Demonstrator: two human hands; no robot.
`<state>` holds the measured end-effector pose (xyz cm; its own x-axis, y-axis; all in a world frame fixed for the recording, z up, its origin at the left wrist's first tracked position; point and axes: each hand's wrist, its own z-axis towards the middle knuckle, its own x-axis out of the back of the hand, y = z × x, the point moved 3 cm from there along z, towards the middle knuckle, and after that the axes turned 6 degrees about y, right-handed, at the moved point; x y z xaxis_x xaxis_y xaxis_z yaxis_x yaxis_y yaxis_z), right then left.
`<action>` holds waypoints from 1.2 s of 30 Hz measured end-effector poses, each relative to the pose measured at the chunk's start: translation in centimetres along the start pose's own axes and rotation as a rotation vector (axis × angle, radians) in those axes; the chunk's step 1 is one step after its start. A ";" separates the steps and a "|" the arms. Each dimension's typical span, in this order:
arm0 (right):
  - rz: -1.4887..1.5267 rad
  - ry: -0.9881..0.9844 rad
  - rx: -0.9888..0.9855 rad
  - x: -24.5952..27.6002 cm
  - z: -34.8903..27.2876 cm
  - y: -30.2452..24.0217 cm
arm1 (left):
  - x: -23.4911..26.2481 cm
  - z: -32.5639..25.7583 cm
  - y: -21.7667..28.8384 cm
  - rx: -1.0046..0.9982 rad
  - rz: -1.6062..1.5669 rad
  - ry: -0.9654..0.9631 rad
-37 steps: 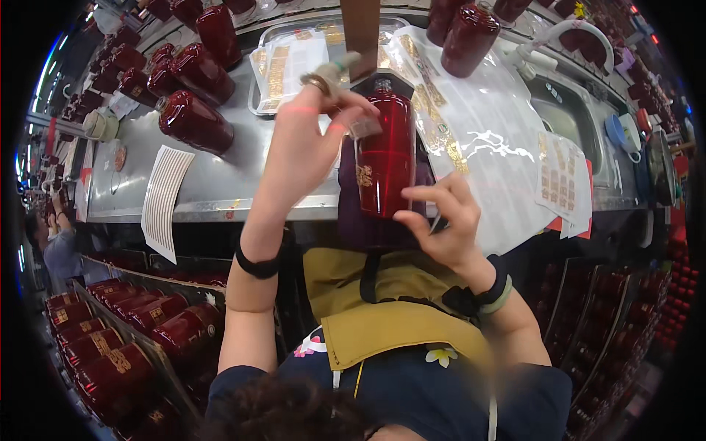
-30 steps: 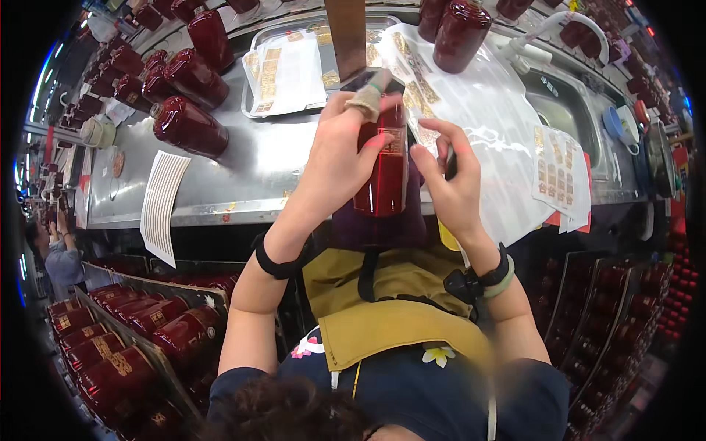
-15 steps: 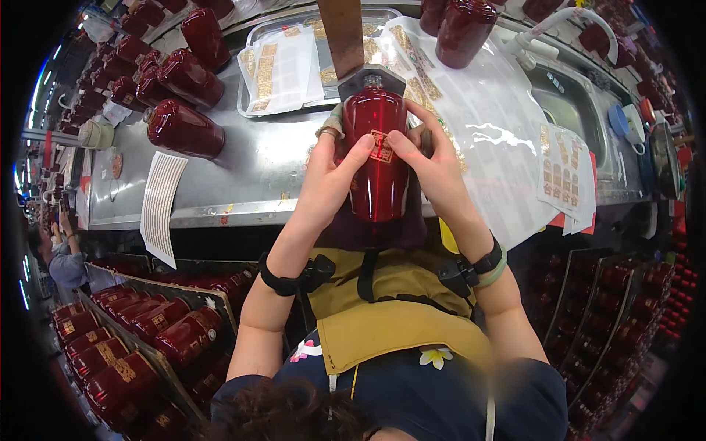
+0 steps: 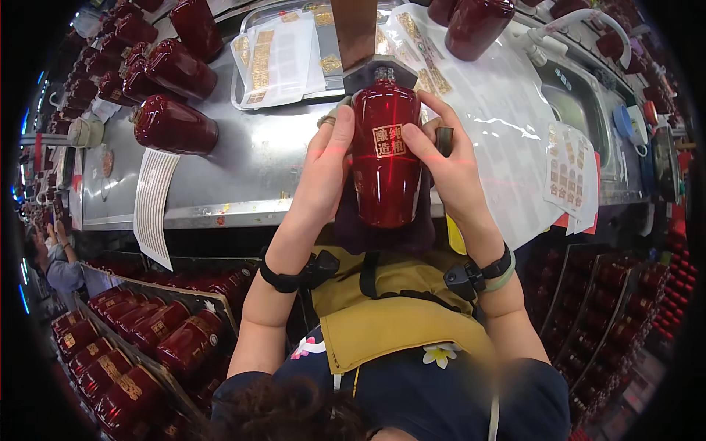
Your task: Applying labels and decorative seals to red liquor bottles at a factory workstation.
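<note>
A glossy dark red bottle [image 4: 384, 192] lies tilted in front of me, its clear neck toward a dark holder [image 4: 359, 76] below a brown post. A square gold label [image 4: 390, 142] is on its front. My left hand [image 4: 321, 165] grips the bottle's left side, with the thumb along its edge. From the right, my right hand [image 4: 450, 158] holds it, the thumb touching the label's right edge. The fingers of both hands are partly hidden behind the bottle. Under the bottle's base is a dark cloth pad [image 4: 421, 234]. Thin red light lines cross the bottle.
Several red bottles [image 4: 176, 125] lie at the left of the metal bench [image 4: 257, 158]. A striped white strip [image 4: 154, 209] overhangs its front edge. Behind are a tray [image 4: 243, 99] with gold label sheets [image 4: 283, 62]. A sink [image 4: 581, 103] is at right. Crated bottles [image 4: 125, 389] sit lower left.
My left thumb has moved off the label to the bottle's left side, uncovering more of the label. The right thumb stays at the label's right. The bottle appears slightly farther right in view.
</note>
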<state>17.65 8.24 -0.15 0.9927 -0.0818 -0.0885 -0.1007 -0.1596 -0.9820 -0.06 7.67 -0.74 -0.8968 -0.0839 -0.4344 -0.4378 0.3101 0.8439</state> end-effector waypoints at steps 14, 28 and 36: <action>-0.044 -0.031 0.076 0.1 -0.7 0.1 | -0.4 -0.9 -0.7 -0.136 0.107 -0.003; -0.003 -0.005 0.022 -0.4 -0.1 0.0 | -0.4 -0.7 -0.4 -0.140 0.099 0.039; 0.005 -0.008 0.012 -0.1 0.0 0.0 | -0.1 -0.5 -0.6 -0.149 0.116 0.055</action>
<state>17.51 8.25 -0.18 0.9927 -0.0748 -0.0947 -0.1050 -0.1476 -0.9835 0.26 7.04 -1.07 -0.9421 -0.1082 -0.3173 -0.3323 0.1772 0.9264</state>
